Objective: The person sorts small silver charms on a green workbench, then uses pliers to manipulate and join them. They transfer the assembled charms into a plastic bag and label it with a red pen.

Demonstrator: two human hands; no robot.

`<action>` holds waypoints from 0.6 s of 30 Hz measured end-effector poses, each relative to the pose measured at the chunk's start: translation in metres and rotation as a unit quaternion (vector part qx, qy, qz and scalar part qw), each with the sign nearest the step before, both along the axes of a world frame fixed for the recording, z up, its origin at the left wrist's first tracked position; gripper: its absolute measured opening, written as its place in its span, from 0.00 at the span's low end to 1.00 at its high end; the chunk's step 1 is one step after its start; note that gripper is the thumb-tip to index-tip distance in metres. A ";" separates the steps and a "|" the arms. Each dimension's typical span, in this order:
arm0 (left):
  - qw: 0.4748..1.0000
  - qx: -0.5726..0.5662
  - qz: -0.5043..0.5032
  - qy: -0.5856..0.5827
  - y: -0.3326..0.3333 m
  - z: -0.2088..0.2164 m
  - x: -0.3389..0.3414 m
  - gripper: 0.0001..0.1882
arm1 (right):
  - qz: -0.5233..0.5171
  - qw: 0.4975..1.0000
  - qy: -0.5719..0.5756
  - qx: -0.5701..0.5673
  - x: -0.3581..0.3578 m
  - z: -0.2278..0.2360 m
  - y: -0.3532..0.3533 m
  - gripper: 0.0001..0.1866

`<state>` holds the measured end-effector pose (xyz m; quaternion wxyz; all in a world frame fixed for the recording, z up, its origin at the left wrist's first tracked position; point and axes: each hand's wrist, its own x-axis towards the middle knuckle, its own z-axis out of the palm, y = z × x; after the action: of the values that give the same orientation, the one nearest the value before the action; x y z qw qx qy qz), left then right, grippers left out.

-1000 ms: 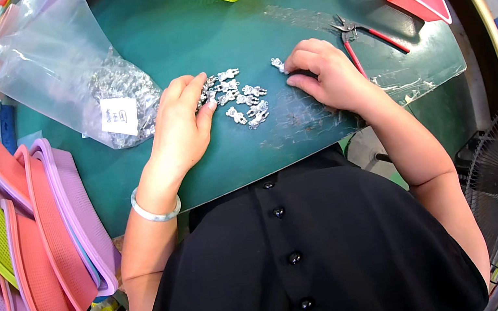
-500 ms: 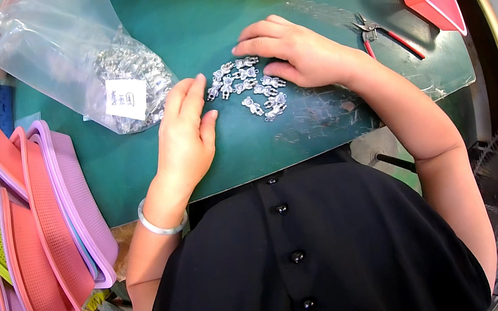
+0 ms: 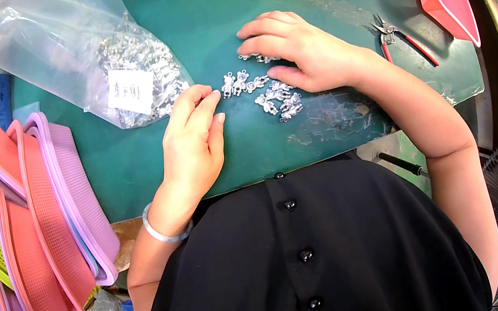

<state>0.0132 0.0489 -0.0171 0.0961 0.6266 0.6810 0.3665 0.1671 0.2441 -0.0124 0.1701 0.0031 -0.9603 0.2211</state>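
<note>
Progress: looks like early days to me. A small batch of silver charms [image 3: 241, 82] is out in front of you, loosely bunched but not fastened to anything that shows, and the clear bag [image 3: 63, 48] has way more silver pieces [image 3: 166, 70] left in it.
Charm spot: on the green table [image 3: 230, 158], between your left hand [image 3: 191, 142] and right hand [image 3: 300, 48]. There's a short row near your left fingertips, a clump just below your right thumb, and a few half hidden under your right fingers.
Charm looks: shiny, bear-like, stubby limbs, what seem to be small loops on top. They're lying at all sorts of angles (some overlap, so don't trust any count from me).
Right grip: palm down and arched over the charms, thumb well apart from the fingers, not closed on anything visible. I can't tell what's under the palm.
Left grip: fingers lightly bent, thumb a bit apart, no hold on anything that shows. Its underside is hidden too.
Pliers [image 3: 417, 48]: red-handled, lying off to your right, handles spread, neither hand on them.
</note>
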 end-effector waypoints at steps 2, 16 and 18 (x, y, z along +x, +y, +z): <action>1.000 0.012 0.009 -0.017 -0.001 0.000 -0.001 0.15 | 0.034 0.999 0.008 0.017 -0.006 0.003 -0.002 0.20; 0.999 -0.020 0.021 0.035 -0.001 0.003 -0.001 0.09 | 0.060 0.998 -0.003 0.010 -0.015 0.001 0.000 0.10; 0.999 -0.019 0.018 0.034 0.000 0.002 0.000 0.09 | 0.055 0.998 0.013 0.014 -0.023 0.000 -0.004 0.10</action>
<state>0.0128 0.0486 -0.0149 0.0781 0.6244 0.7017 0.3341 0.1438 0.2400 -0.0127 0.1701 0.0608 -0.9594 0.2167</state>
